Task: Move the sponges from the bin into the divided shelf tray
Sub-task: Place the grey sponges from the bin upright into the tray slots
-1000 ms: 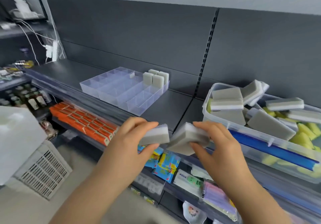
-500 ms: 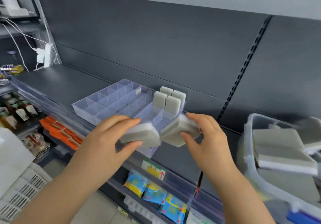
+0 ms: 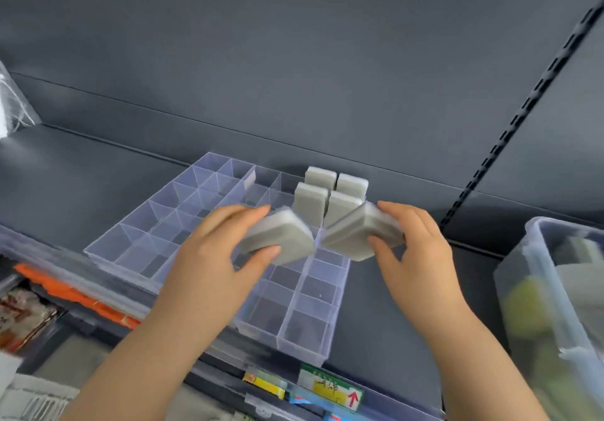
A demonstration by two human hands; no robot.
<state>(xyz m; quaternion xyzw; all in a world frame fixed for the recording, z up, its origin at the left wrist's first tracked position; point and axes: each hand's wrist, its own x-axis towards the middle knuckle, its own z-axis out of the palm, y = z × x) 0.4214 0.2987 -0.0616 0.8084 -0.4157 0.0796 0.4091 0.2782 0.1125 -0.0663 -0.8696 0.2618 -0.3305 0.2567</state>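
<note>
Above the divided tray (image 3: pixel 307 332), the left hand (image 3: pixel 209 257) clasps the left sponge (image 3: pixel 281 237) in curled fingers, the right hand (image 3: pixel 415 257) likewise the right sponge (image 3: pixel 356 234). 4 upright sponges (image 3: pixel 310 203) fill the tray's far-right compartments; the bin (image 3: pixel 523 273) stands right of it.

The divided tray (image 3: pixel 295 339) is clear, glossy plastic, as is the bin (image 3: pixel 536 257) at right. The grey sponges (image 3: pixel 312 203) look matt and finely rough. The shelf (image 3: pixel 392 306) is matt dark grey.
</note>
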